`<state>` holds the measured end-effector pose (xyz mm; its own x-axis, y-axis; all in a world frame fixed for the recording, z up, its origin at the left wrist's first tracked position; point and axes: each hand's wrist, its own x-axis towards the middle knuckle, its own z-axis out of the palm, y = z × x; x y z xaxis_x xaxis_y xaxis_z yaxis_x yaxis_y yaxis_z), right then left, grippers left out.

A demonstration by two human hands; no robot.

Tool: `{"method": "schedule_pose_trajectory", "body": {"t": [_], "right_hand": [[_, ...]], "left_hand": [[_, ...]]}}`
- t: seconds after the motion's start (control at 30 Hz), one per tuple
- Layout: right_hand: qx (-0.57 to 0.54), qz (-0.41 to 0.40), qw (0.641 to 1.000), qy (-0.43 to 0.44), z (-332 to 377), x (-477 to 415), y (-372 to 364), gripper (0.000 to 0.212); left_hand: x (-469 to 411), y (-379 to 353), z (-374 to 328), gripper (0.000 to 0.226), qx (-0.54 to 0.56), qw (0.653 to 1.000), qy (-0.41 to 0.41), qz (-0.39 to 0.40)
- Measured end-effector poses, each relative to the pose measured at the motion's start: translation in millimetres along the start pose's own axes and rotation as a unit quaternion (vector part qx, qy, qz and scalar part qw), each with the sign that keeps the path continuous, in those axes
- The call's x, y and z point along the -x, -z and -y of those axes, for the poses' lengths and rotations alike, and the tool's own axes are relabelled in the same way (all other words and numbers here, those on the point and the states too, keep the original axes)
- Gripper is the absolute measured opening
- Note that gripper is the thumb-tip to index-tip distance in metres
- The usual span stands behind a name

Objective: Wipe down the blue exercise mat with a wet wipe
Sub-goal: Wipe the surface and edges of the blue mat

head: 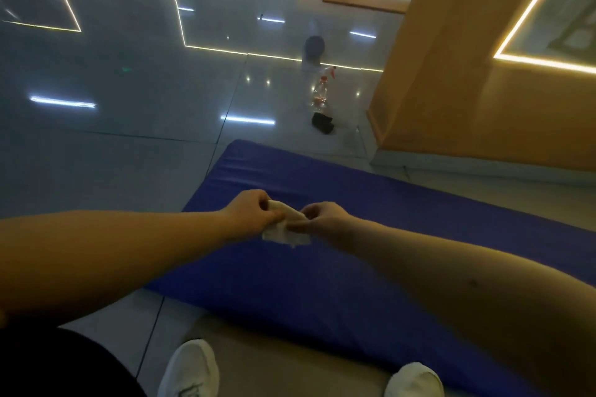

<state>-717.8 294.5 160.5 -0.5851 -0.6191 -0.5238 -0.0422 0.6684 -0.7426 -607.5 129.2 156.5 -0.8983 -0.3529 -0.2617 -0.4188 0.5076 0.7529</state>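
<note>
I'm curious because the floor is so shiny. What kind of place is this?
Probably a gym or exercise studio. A blue mat lies on a glossy tiled floor, what looks like an orange mat lies farther off, and a spray bottle stands nearby.

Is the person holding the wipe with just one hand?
No, the left hand and the right hand each pinch an end of the wet wipe, with the blue exercise mat beneath.
</note>
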Motion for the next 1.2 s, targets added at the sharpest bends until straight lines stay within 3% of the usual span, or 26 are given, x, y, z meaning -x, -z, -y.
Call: {"method": "schedule_pose_trajectory", "body": {"t": [0.07,0.13,0.2,0.37,0.6,0.73,0.83,0.97,1.03,1.13,1.2], "right_hand": [[-0.110,0.018,0.993,-0.027,-10,-8,-5,0.032],[-0.270,0.054,0.960,-0.058,-14,-15,-8,0.042],[-0.352,0.089,0.930,-0.066,-14,-19,-11,0.052],[-0.360,0.044,0.929,-0.076,-9,-27,-11,0.051],[-0.336,0.029,0.936,-0.104,-20,-9,8,0.029],[-0.404,0.028,0.907,-0.117,-16,-4,22,0.024],[-0.488,0.007,0.865,-0.114,-20,-15,30,0.029],[-0.553,-0.034,0.825,-0.113,-31,-48,31,0.029],[-0.554,-0.077,0.820,-0.122,-38,-67,29,0.023],[-0.520,-0.154,0.826,-0.155,-55,-110,41,0.011],[-0.474,-0.187,0.842,-0.181,-64,-136,51,0.034]], "left_hand": [[-2,-1,12,0.022,0.015,1.000,0.019,0.011],[-4,-3,20,0.022,0.045,0.998,0.042,0.024],[-8,-5,23,0.021,0.086,0.994,0.065,0.035],[-22,-5,21,0.017,0.153,0.983,0.094,0.037],[-50,-17,2,0.022,0.034,0.994,0.077,0.070],[-69,-24,-12,0.019,0.027,0.996,0.051,0.073],[-87,-29,-18,0.022,0.045,0.996,0.039,0.067],[-114,-40,-6,0.015,0.056,0.994,0.068,0.064],[-132,-42,7,0.017,0.020,0.991,0.103,0.087],[-173,-35,23,0.018,-0.179,0.970,0.093,0.138],[-195,-27,30,0.016,-0.296,0.941,0.076,0.149]]}}
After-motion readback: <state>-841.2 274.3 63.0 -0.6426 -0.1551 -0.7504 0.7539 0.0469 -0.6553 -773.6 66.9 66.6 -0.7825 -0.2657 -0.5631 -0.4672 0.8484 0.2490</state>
